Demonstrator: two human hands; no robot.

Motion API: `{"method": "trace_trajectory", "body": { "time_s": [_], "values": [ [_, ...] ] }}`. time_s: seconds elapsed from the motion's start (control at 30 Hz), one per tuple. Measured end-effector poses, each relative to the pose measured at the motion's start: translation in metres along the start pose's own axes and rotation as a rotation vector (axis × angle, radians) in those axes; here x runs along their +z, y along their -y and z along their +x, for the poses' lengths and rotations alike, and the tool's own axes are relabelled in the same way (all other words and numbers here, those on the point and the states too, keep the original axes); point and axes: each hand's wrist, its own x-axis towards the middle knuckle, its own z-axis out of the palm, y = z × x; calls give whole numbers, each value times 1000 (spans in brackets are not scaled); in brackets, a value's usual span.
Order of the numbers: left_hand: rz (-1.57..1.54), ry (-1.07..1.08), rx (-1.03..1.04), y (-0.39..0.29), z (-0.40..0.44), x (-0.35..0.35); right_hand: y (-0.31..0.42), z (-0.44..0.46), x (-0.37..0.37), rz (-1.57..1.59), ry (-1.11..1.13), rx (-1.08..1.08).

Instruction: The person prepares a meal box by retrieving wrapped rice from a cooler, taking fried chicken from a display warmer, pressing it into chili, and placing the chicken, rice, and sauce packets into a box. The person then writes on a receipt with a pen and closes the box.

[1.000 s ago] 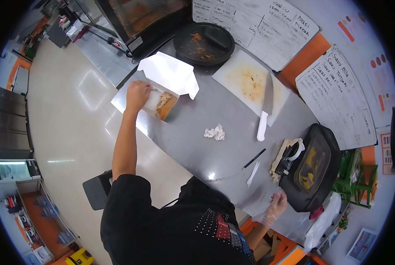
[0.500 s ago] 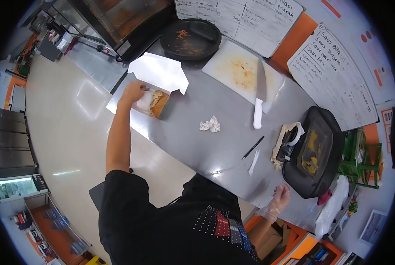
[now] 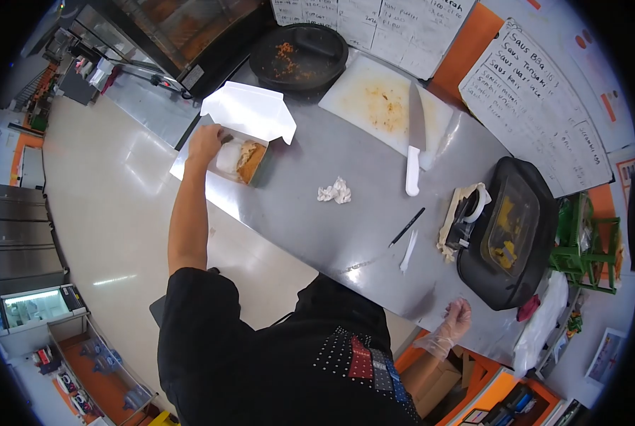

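At the left edge of the surface (image 3: pixel 282 202), left hand (image 3: pixel 205 142) at an open box (image 3: pixel 250 113), fingers' grip unclear, gloved right hand (image 3: pixel 456 320) by the near edge, fingers curled together

We class the place as a working food kitchen, most likely one serving takeaway. Evidence: a bare steel worktop (image 3: pixel 296 181) carries a stained cutting board (image 3: pixel 374 106) with a large knife (image 3: pixel 416 131) across it, and a dark round pan (image 3: pixel 296 60) holding orange-brown scraps. We note an open white carton (image 3: pixel 250 113) with food inside. Behind stand handwritten whiteboards, one (image 3: pixel 537 106) listing sauces; we read "Saus Teriyaki". A glass-fronted cabinet (image 3: pixel 172 32) adjoins the worktop. We see a clear glove on the right hand (image 3: pixel 456 319). Across the pale, glossy floor (image 3: pixel 104 177) we record steel-fronted units (image 3: pixel 19 238) and a lit cabinet (image 3: pixel 37 307).
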Motion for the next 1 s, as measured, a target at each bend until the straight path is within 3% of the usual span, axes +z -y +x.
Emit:
{"method": "trace_trajectory", "body": {
  "time_s": [0.27, 0.43, 0.53, 0.57, 0.7, 0.73, 0.77, 0.8, 0.83, 0.93, 1.0],
  "values": [
    [-288, -60, -60, 23, 12, 7, -3, 5, -10, -70, 9, -74],
    [-352, 18, -106, 33, 12, 1, -19, 11, -23, -37, -16, 53],
    [-39, -93, -17, 17, -3, -9, -40, 18, -26, -17, 11, -4],
    [26, -107, 121, 40, 2, 8, -48, 17, -33, -4, -20, -37],
    [-239, -18, 226, 32, -4, 16, -9, 8, -28, -365, -8, -128],
    [31, 74, 91, 46, 8, 29, 14, 2, -25, -279, -42, -163],
    [7, -212, 143, 83, 15, 65, 27, 1, -26, -291, -57, -147],
    [32, -176, -17, 45, 2, 39, 33, 0, -27, -274, -100, -123],
    [-9, -241, -43, 24, -10, 29, 38, 1, -29, -255, -123, -109],
    [-63, -439, 82, 25, -24, 35, 36, 22, -49, -236, -193, -144],
    [-179, -519, -11, -3, -55, 31, 33, 44, -74, -249, -276, -252]
  ]
}}
